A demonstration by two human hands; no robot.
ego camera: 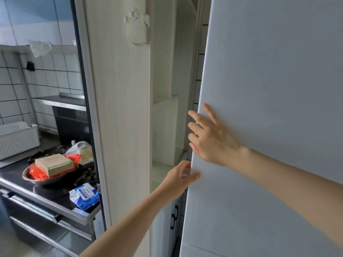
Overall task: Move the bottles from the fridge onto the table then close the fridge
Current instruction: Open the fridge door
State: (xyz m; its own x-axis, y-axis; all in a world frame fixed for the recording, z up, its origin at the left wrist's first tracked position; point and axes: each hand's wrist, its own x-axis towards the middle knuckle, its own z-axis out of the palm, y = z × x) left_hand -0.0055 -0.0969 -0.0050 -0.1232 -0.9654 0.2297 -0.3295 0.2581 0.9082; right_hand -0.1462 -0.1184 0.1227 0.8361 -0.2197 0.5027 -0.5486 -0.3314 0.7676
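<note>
Setting: a narrow kitchen corner. A white tiled wall (55, 75) fills the upper left of the frame, and a pale wooden door frame (120, 108) runs top to bottom through the centre. The fridge door (269, 89), a plain grey-white panel, occupies the whole right half.

The door's left edge sits near the cabinetry behind it; whether it is fully shut or slightly ajar cannot be told. No fridge interior is visible, and no bottles appear anywhere in the frame. No table is in view either.

At lower left, a dark desk (61, 193) carries a metal bowl (37, 179) holding red packaging and a cardboard box (54, 164). A blue-and-white packet (84, 197) lies near its front edge, and a white perforated basket (18, 138) stands further back.

The right hand (211, 140) lies against the door face at centre right, its grip open with fingers spread, holding nothing. The left hand (181, 177), just below it, curls its fingers around the door's left edge, thumb on the front face.

Assessment: progress on the bottles cannot be confirmed. The hands suit either pulling the door open at the start or pressing it closed at the end.
</note>
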